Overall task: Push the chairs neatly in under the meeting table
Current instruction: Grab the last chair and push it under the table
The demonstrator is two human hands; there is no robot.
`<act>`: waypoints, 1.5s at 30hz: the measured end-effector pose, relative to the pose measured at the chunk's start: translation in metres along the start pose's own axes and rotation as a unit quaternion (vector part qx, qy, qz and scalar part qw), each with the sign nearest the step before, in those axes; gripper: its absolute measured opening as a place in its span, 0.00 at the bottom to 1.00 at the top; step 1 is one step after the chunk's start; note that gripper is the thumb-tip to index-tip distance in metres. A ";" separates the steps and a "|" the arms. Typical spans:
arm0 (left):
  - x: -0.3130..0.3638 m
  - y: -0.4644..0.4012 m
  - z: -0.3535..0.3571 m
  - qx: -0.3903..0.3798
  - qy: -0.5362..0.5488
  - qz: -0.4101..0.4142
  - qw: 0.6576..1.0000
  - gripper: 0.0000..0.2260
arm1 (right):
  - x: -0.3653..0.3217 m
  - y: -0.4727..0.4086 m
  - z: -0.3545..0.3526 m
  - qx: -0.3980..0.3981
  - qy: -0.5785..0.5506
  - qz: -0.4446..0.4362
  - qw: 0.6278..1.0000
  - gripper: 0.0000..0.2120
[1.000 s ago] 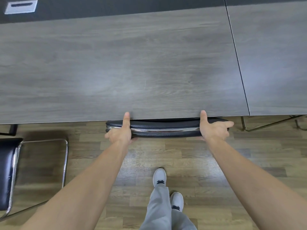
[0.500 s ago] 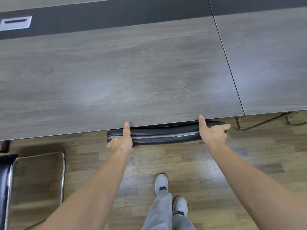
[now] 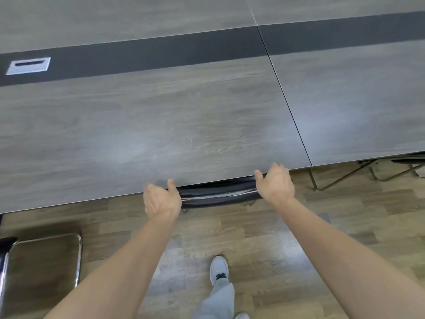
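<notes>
The black padded chair back with a chrome rail is tucked under the grey wooden surface; the left hand and right hand are loosely opened at its ends, nothing being held.

Both hands seemingly loose, outstretched

Office meeting room: long grey wood-grain table (joined sections, dark centre strip), silver cable-access hatch, chrome-framed chairs, wood-plank floor.
</notes>
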State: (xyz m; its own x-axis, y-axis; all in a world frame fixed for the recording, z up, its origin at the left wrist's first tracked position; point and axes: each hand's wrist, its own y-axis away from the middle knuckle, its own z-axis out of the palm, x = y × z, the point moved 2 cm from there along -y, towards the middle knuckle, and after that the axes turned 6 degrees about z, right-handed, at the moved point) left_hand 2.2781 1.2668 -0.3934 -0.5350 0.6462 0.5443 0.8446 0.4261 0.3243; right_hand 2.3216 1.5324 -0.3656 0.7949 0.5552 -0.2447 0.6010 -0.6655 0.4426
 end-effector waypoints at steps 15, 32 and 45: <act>0.105 0.050 -0.112 0.021 -0.025 0.357 0.933 0.22 | -0.033 0.077 -0.113 0.084 -0.064 -0.185 0.977 0.24; 0.055 0.171 -0.184 0.007 -0.067 0.448 0.891 0.21 | 0.040 0.228 -0.140 0.160 -0.072 -0.255 0.951 0.23; 0.009 0.255 -0.203 -0.016 -0.074 0.471 0.879 0.22 | 0.097 0.312 -0.151 0.183 -0.078 -0.255 0.946 0.22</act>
State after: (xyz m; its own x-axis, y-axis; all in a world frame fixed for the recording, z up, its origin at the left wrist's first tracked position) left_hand 2.4931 1.2528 -0.1483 0.4060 0.7791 0.4777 0.9136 -0.3577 -0.1933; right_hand 2.5736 1.4539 -0.1210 0.3789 0.7891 -0.4834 0.8757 -0.4747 -0.0886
